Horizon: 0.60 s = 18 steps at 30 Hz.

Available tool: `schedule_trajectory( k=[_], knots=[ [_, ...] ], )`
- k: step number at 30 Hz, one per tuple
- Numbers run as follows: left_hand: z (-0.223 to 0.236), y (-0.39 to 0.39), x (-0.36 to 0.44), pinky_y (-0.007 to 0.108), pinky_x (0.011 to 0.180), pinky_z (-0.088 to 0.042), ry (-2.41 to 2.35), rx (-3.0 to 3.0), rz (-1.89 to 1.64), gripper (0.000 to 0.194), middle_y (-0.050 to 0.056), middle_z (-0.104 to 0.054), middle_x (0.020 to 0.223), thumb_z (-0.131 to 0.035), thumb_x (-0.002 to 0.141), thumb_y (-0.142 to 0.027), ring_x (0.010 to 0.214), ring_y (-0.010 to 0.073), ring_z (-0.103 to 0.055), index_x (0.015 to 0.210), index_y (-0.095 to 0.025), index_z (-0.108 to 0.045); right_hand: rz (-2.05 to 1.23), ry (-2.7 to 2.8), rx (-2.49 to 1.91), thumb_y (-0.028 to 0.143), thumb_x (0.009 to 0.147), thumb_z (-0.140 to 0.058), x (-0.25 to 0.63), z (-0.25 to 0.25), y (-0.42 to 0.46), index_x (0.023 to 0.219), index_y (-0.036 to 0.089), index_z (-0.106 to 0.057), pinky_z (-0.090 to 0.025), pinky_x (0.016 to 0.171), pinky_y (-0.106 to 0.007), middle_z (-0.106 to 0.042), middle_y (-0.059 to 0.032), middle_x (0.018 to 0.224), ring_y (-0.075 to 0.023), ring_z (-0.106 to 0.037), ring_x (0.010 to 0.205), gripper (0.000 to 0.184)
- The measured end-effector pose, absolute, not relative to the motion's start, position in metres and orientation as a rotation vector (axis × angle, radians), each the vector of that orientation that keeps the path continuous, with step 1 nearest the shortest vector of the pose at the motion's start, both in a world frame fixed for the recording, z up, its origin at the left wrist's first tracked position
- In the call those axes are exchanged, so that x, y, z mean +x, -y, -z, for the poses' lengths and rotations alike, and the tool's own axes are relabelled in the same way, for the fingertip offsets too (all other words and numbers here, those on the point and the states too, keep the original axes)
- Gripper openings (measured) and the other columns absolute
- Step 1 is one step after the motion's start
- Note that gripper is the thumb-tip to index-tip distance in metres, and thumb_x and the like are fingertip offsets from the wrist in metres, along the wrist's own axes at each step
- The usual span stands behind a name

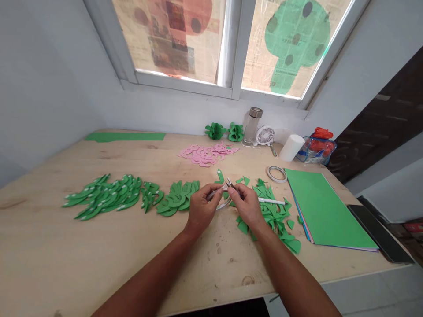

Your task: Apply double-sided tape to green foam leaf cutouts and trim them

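Note:
My left hand (202,208) is closed around a roll of white tape (224,202) at the middle of the wooden table (99,246). My right hand (246,203) pinches a thin strip of tape pulled from the roll, fingertips meeting the left hand's. A pile of curved green paper cut-outs (178,198) lies just left of my left hand. Green paper scraps (277,218) lie under and right of my right hand, with a white pen (272,201) among them.
A long row of green leaf cut-outs (105,196) lies at the left. Pink cut-outs (206,154), two green paper flowers (214,131), a bottle (253,125), a small fan (265,135), a second tape roll (276,174) and stacked green sheets (325,211) sit farther back and right. A phone (380,233) lies at the right edge.

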<state>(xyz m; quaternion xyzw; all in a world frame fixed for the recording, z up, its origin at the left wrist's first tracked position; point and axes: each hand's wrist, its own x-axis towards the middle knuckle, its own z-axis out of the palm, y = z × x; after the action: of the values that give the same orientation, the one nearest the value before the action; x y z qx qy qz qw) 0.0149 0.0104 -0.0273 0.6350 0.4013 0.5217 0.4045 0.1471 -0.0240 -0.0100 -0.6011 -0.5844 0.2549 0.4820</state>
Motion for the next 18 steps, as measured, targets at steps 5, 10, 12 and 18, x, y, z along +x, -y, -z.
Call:
schedule_trajectory(
  k=[5, 10, 12, 18],
  knots=[
    [0.0265, -0.0099, 0.015, 0.018, 0.048, -0.044, -1.017, 1.594, -1.322, 0.017, 0.001, -0.065, 0.072, -0.058, 0.076, -0.03, 0.056, 0.0103, -0.056, 0.082, -0.016, -0.066, -0.612, 1.422, -1.455, 0.047, 0.08, -0.048, 0.1475, 0.0093, 0.0239, 0.065, 0.016, -0.054, -0.027, 0.049, -0.022, -0.037, 0.0049, 0.053, -0.0092, -0.035, 0.051, 0.034],
    [0.0258, -0.0097, 0.0148, 0.018, 0.048, -0.044, -1.019, 1.588, -1.32, 0.017, 0.001, -0.065, 0.071, -0.058, 0.076, -0.03, 0.054, 0.0097, -0.055, 0.082, -0.016, -0.067, -0.619, 1.429, -1.461, 0.046, 0.08, -0.049, 0.1474, 0.0087, 0.0248, 0.065, 0.016, -0.055, -0.027, 0.049, -0.022, -0.036, 0.0049, 0.054, -0.009, -0.035, 0.051, 0.034],
    [0.0256, -0.0096, 0.0147, 0.019, 0.049, -0.045, -1.019, 1.587, -1.318, 0.017, 0.001, -0.066, 0.072, -0.058, 0.076, -0.03, 0.055, 0.01, -0.055, 0.083, -0.016, -0.067, -0.623, 1.426, -1.462, 0.046, 0.08, -0.049, 0.1473, 0.0087, 0.0251, 0.066, 0.016, -0.055, -0.027, 0.049, -0.022, -0.036, 0.0049, 0.054, -0.0091, -0.035, 0.052, 0.034],
    [0.0246, -0.0102, 0.0147, 0.019, 0.05, -0.046, -1.022, 1.607, -1.325, 0.017, 0.001, -0.066, 0.072, -0.058, 0.075, -0.029, 0.057, 0.0114, -0.058, 0.082, -0.017, -0.067, -0.622, 1.438, -1.466, 0.045, 0.08, -0.049, 0.1464, 0.0084, 0.0246, 0.068, 0.016, -0.057, -0.027, 0.05, -0.021, -0.038, 0.0047, 0.055, -0.0091, -0.036, 0.052, 0.032]
  ],
)
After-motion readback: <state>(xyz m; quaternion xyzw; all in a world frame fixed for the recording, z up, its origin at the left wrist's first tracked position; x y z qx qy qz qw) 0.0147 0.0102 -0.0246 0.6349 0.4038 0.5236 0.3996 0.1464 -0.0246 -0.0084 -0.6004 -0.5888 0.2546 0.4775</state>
